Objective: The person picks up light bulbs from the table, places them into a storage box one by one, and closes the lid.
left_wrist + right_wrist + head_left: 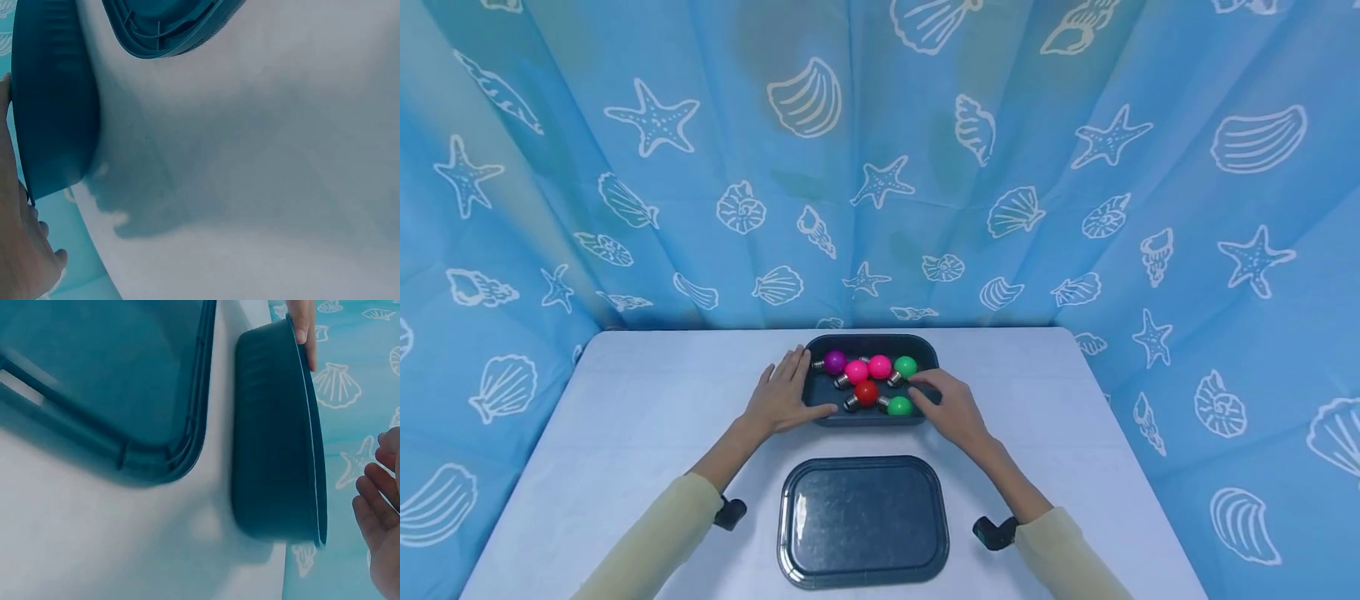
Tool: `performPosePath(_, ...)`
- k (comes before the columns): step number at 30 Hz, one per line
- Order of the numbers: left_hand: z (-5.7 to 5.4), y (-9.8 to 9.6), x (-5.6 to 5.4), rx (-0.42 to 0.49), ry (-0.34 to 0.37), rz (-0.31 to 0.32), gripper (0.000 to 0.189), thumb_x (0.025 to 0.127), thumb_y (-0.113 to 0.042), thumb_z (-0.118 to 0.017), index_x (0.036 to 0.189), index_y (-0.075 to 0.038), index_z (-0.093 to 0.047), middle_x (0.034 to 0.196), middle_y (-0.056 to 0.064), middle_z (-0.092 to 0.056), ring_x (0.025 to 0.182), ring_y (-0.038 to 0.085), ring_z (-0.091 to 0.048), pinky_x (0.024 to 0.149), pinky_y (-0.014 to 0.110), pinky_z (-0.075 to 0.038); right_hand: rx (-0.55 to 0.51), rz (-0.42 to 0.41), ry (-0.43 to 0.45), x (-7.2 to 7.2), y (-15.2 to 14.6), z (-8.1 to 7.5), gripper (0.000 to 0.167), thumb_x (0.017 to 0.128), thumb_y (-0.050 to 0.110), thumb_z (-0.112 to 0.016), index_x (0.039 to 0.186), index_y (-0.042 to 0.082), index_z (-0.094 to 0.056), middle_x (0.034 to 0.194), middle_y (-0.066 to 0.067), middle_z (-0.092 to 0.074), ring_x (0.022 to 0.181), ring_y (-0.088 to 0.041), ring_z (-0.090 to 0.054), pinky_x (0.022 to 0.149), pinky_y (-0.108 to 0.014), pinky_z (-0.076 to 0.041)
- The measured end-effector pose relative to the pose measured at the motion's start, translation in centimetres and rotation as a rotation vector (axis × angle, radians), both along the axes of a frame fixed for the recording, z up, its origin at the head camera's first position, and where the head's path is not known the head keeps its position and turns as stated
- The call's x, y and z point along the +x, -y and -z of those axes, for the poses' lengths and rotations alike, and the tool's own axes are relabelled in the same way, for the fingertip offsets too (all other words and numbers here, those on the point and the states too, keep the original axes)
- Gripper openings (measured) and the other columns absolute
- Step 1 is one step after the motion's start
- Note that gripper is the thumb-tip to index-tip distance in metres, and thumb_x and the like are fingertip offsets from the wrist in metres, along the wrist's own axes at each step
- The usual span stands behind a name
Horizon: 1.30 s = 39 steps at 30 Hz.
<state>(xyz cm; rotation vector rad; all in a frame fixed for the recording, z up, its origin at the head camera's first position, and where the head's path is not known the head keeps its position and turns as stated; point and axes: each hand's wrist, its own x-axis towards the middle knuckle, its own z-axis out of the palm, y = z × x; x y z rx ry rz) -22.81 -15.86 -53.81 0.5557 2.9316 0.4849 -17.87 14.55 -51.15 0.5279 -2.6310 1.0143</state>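
A dark rectangular plastic box point(865, 421) stands toward the back of the table with several small coloured light bulbs inside. Among them are a purple bulb point(834, 362), a red bulb point(867, 392), a pink bulb point(880, 367) and a green bulb point(899, 406), with metal screw bases. My left hand point(781, 398) rests at the box's left rim, fingers straight along the side and thumb at the front edge. Over the right rim hovers my right hand point(951, 406), fingers loosely bent near the green bulbs, nothing between them.
A dark rectangular lid point(863, 523) with a raised rim lies on the white tabletop point(700, 375) in front of the box. Blue curtains point(850, 267) with white shell and starfish prints hang behind the table and at both sides.
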Motion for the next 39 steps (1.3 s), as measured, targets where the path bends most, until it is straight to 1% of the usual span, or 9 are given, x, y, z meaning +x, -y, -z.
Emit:
performPosePath(7,-0.5,0.9,1.1,0.056,-0.045,0.004,0.105,0.088,-0.064,-0.061,0.158,0.001,-0.018,0.163,0.020,-0.017,0.149,0.039,-0.017,0.117,0.059,-0.017,0.060,0.005,-0.098,2.6,-2.6,0.2,0.023,0.090,0.009,-0.074,0.112,0.005,-0.072,0.110,-0.006,-0.071,0.103,-0.021,-0.066,0.088,-0.039,-0.056)
performPosePath(11,-1.0,1.6,2.2,0.103,-0.093,-0.015,0.098,0.090,-0.054,-0.065,0.156,0.004,-0.022,0.160,0.024,-0.025,0.145,0.041,-0.027,0.114,0.057,-0.026,0.084,0.052,-0.069,4.3,-3.9,0.2,0.025,0.089,0.008,-0.076,0.114,0.005,-0.073,0.112,-0.008,-0.071,0.103,-0.023,-0.067,0.086,-0.039,-0.057)
performPosePath(14,-1.6,2.2,3.3,0.124,-0.096,-0.033,0.090,0.092,-0.045,-0.068,0.155,0.004,-0.027,0.156,0.026,-0.031,0.141,0.043,-0.034,0.111,0.056,-0.033,0.102,0.102,-0.025,5.5,-4.7,0.2,0.029,0.087,0.009,-0.077,0.116,0.005,-0.073,0.113,-0.009,-0.072,0.101,-0.024,-0.069,0.084,-0.040,-0.057)
performPosePath(17,-2.1,2.9,4.6,0.136,-0.057,-0.063,0.081,0.093,-0.037,-0.069,0.155,-0.001,-0.031,0.153,0.025,-0.038,0.137,0.043,-0.040,0.108,0.057,-0.037,0.108,0.123,0.038,6.6,-5.1,0.3,0.032,0.087,0.010,-0.078,0.118,0.005,-0.072,0.114,-0.010,-0.072,0.099,-0.025,-0.070,0.083,-0.039,-0.058)
performPosePath(21,-2.4,3.8,6.7,0.190,0.039,-0.112,0.071,0.094,-0.030,-0.068,0.153,-0.004,-0.038,0.143,0.025,-0.050,0.129,0.043,-0.050,0.098,0.059,-0.046,0.077,0.124,0.134,7.9,-5.2,0.6,0.034,0.087,0.010,-0.078,0.119,0.004,-0.071,0.114,-0.010,-0.072,0.098,-0.023,-0.071,0.082,-0.036,-0.058)
performPosePath(26,-2.4,4.4,9.2,0.269,0.170,-0.140,0.067,0.093,-0.024,-0.070,0.148,0.002,-0.041,0.125,0.022,-0.063,0.110,0.037,-0.064,0.085,0.050,-0.056,0.033,0.114,0.244,9.2,-5.0,1.3,0.033,0.086,0.009,-0.079,0.118,0.003,-0.071,0.114,-0.009,-0.072,0.098,-0.022,-0.071,0.081,-0.030,-0.058)
performPosePath(31,-2.5,4.8,11.3,0.268,0.295,-0.180,0.060,0.090,-0.026,-0.073,0.137,0.006,-0.053,0.111,0.019,-0.069,0.100,0.035,-0.068,0.078,0.047,-0.058,0.030,0.121,0.399,10.4,-4.5,2.0,0.033,0.088,0.014,-0.077,0.119,0.005,-0.071,0.113,-0.008,-0.072,0.097,-0.020,-0.071,0.080,-0.027,-0.057)
performPosePath(34,-2.2,5.0,12.3,0.269,0.325,-0.203,0.055,0.089,-0.027,-0.075,0.128,0.008,-0.060,0.103,0.015,-0.071,0.096,0.033,-0.069,0.077,0.046,-0.058,0.018,0.113,0.469,10.8,-4.3,2.4,0.033,0.089,0.016,-0.076,0.119,0.004,-0.070,0.111,-0.010,-0.072,0.094,-0.020,-0.071,0.078,-0.029,-0.058)
performPosePath(39,-1.2,5.4,13.9,0.310,0.343,-0.217,0.051,0.086,-0.027,-0.078,0.118,0.009,-0.064,0.090,0.005,-0.071,0.089,0.028,-0.070,0.075,0.043,-0.058,0.021,0.066,0.524,11.6,-4.2,3.0,0.036,0.088,0.018,-0.077,0.117,-0.001,-0.070,0.107,-0.012,-0.073,0.090,-0.020,-0.072,0.075,-0.029,-0.058)
